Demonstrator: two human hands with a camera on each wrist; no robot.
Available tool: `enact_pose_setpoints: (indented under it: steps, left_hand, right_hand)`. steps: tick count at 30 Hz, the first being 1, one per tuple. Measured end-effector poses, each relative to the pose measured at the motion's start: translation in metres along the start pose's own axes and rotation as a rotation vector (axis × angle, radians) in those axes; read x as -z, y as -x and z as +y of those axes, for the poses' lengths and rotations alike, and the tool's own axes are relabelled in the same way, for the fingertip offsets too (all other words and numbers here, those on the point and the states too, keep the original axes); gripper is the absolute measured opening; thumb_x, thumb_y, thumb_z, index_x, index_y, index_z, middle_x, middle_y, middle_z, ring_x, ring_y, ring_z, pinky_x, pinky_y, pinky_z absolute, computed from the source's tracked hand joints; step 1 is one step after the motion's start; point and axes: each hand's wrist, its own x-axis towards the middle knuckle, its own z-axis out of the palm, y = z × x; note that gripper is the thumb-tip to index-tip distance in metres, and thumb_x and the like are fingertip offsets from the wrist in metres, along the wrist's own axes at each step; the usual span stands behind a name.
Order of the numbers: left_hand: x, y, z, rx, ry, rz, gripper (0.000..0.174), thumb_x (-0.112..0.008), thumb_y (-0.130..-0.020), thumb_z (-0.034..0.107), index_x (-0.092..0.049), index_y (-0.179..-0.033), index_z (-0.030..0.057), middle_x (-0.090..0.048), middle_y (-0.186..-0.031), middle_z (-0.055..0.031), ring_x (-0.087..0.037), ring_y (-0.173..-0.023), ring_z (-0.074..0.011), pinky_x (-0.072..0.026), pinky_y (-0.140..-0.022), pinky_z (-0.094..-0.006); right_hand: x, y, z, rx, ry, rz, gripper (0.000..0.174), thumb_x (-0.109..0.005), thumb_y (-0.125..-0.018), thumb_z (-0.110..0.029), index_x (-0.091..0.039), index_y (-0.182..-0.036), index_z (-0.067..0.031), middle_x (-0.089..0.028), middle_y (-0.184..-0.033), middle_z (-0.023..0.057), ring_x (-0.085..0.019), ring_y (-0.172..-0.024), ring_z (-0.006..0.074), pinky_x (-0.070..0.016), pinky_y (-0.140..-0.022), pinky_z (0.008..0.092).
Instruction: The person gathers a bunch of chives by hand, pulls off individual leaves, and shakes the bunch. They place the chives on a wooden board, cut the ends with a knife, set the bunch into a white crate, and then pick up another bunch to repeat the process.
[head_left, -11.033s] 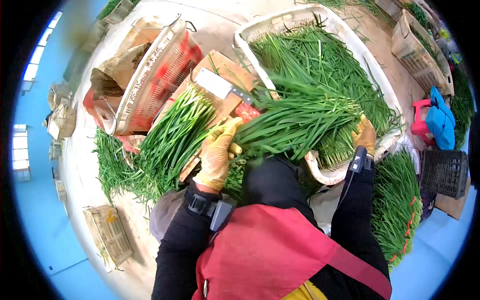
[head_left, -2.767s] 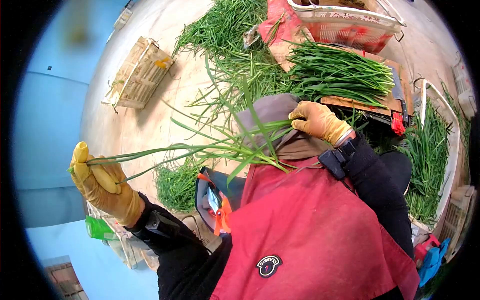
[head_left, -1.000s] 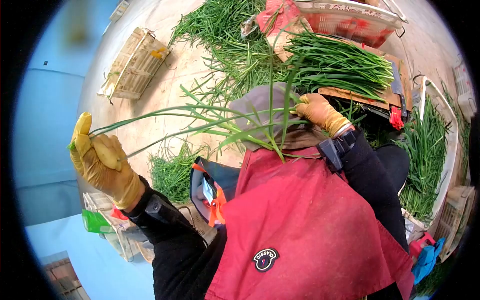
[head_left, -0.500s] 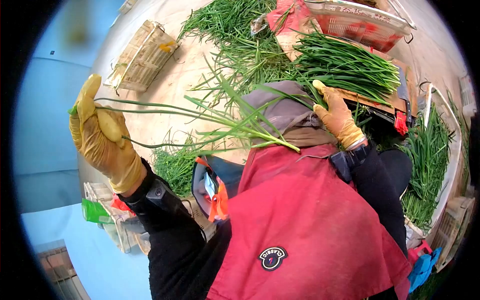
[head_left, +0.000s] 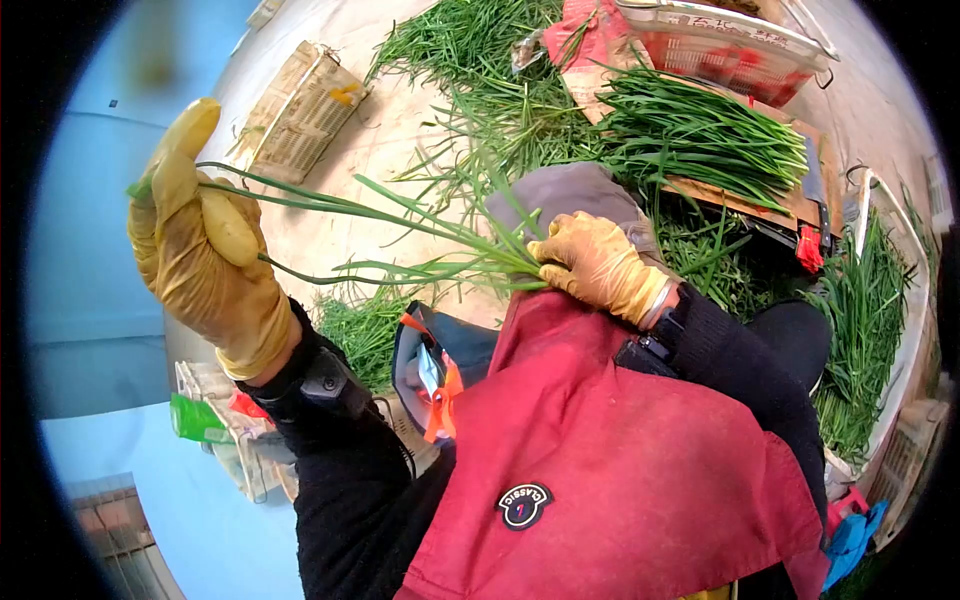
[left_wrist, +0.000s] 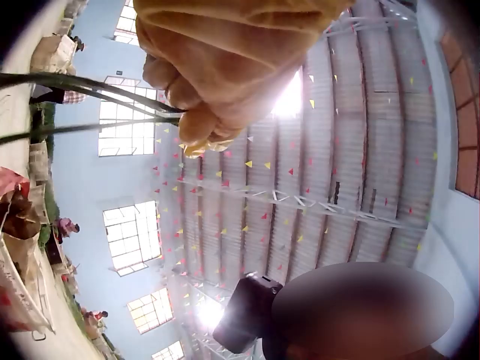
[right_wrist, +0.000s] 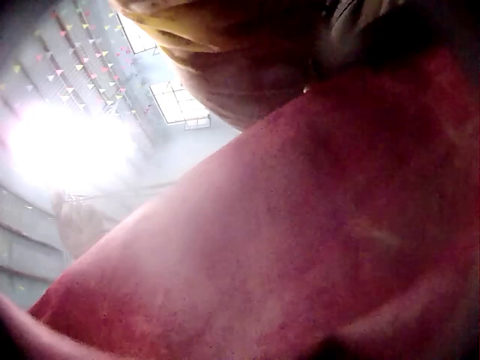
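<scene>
Left hand (head_left: 208, 245), raised at left, grips leafy ends of green stalks (head_left: 495, 252); right hand (head_left: 600, 265) pinches their bases, above the red apron (head_left: 640, 460). Step looks like sorting; next move likely calls for a gentle pull.

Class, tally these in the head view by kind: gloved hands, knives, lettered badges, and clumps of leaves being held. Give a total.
Yellow-gloved hands (left hand, right hand): 2
Flat, black-handled metal knife: 1
Round black badge with pale lettering: 1
Loose clump of long green leaves: 1
Total: 5
</scene>
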Motion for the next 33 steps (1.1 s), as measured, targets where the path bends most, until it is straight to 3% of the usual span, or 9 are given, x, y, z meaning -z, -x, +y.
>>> enact_pose_setpoints:
  steps: [4,7,14,17,24,30,33]
  left_hand:
    - [0.003,-0.001,-0.004,0.009,0.020,0.019,0.023,-0.058,-0.096,0.007,-0.067,-0.108,-0.0102,-0.053,-0.056,0.0008,-0.034,-0.043,-0.0025,-0.0239,-0.041,-0.0193]
    - [0.009,-0.001,-0.004,0.025,0.055,-0.019,0.023,-0.058,-0.096,0.007,-0.067,-0.107,-0.0099,-0.053,-0.056,0.0006,-0.033,-0.043,-0.0025,-0.0240,-0.041,-0.0192]
    - [0.018,0.001,-0.009,0.008,0.027,0.018,0.022,-0.058,-0.096,0.007,-0.067,-0.107,-0.0091,-0.054,-0.057,-0.0012,-0.034,-0.042,-0.0030,-0.0255,-0.041,-0.0188]
    - [0.024,0.001,-0.011,0.010,0.006,0.083,0.022,-0.058,-0.096,0.008,-0.067,-0.106,-0.0089,-0.058,-0.059,-0.0035,-0.036,-0.041,-0.0033,-0.0266,-0.040,-0.0190]
    - [0.045,0.009,-0.017,0.079,-0.049,0.067,0.022,-0.058,-0.096,0.009,-0.067,-0.105,-0.0092,-0.067,-0.069,-0.0108,-0.036,-0.038,-0.0032,-0.0285,-0.037,-0.0193]
    - [0.053,0.015,-0.021,0.090,0.000,0.200,0.024,-0.057,-0.097,0.010,-0.067,-0.105,-0.0099,-0.064,-0.062,-0.0100,-0.033,-0.036,-0.0032,-0.0226,-0.035,-0.0196]
    - [0.064,0.018,-0.023,0.106,0.029,0.132,0.026,-0.056,-0.098,0.011,-0.066,-0.106,-0.0110,-0.063,-0.060,-0.0100,-0.031,-0.034,-0.0035,-0.0202,-0.035,-0.0201]
  right_hand:
    - [-0.002,-0.003,-0.009,0.042,-0.031,0.139,0.022,-0.067,-0.083,-0.024,-0.069,-0.102,-0.0147,-0.060,-0.096,0.0094,-0.057,-0.094,0.0333,-0.0457,-0.083,0.0443]
    - [-0.002,-0.009,-0.016,0.125,-0.014,0.062,0.020,-0.065,-0.082,-0.022,-0.069,-0.101,-0.0148,-0.061,-0.098,0.0088,-0.056,-0.095,0.0337,-0.0451,-0.084,0.0442]
    - [-0.016,-0.012,-0.005,-0.012,0.041,0.044,0.017,-0.064,-0.079,-0.020,-0.068,-0.088,-0.0060,-0.062,-0.092,0.0111,-0.058,-0.094,0.0318,-0.0458,-0.082,0.0443]
    - [-0.016,-0.007,0.001,-0.002,-0.046,0.129,0.017,-0.064,-0.078,-0.021,-0.067,-0.087,-0.0065,-0.061,-0.094,0.0112,-0.057,-0.094,0.0325,-0.0458,-0.081,0.0448]
    - [-0.012,-0.004,-0.009,0.056,0.111,0.092,0.018,-0.063,-0.077,-0.023,-0.070,-0.086,-0.0093,-0.061,-0.094,0.0108,-0.058,-0.093,0.0318,-0.0457,-0.078,0.0445]
    - [-0.024,-0.002,0.003,0.009,0.083,0.125,0.017,-0.063,-0.077,-0.021,-0.070,-0.087,-0.0097,-0.062,-0.094,0.0093,-0.057,-0.093,0.0318,-0.0439,-0.078,0.0441]
    - [-0.027,-0.001,0.009,-0.005,-0.012,0.162,0.017,-0.062,-0.077,-0.022,-0.070,-0.085,-0.0094,-0.063,-0.093,0.0099,-0.058,-0.093,0.0321,-0.0447,-0.078,0.0446]
